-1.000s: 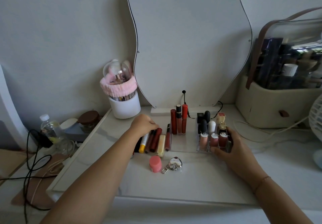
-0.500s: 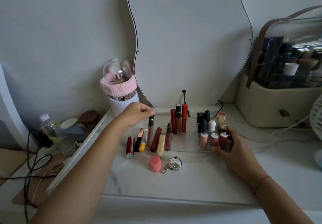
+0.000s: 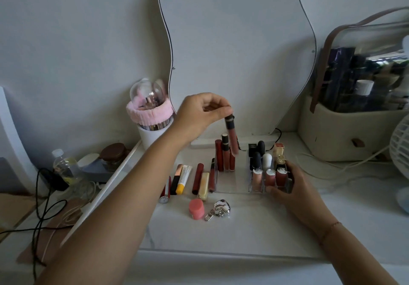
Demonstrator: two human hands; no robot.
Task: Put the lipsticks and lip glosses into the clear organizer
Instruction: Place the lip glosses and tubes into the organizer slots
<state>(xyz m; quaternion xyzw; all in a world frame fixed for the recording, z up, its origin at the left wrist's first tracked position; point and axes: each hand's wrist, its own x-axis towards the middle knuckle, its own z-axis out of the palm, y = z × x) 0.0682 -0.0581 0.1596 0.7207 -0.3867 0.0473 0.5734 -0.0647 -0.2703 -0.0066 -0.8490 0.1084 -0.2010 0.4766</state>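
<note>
The clear organizer (image 3: 232, 186) stands on the white marble tabletop, with three tall lip glosses at its back left and several lipsticks in its right compartments. My left hand (image 3: 199, 114) pinches a dark-capped pink lip gloss (image 3: 232, 136) by its cap, hanging upright just above the glosses in the organizer's back left. My right hand (image 3: 287, 188) grips the organizer's front right corner. Several lipsticks and glosses (image 3: 197, 178) lie in a row on the table left of the organizer.
A pink round balm (image 3: 196, 208) and a silver keychain (image 3: 218, 209) lie in front of the row. A white brush cup with a pink headband (image 3: 152, 118) stands back left, a wavy mirror (image 3: 234, 52) behind, a beige cosmetics case (image 3: 354, 118) and a fan at right.
My left hand lifted the pink lip gloss from the row on the table and carried it up and right, over the organizer's back left. My right hand stayed on the organizer.
</note>
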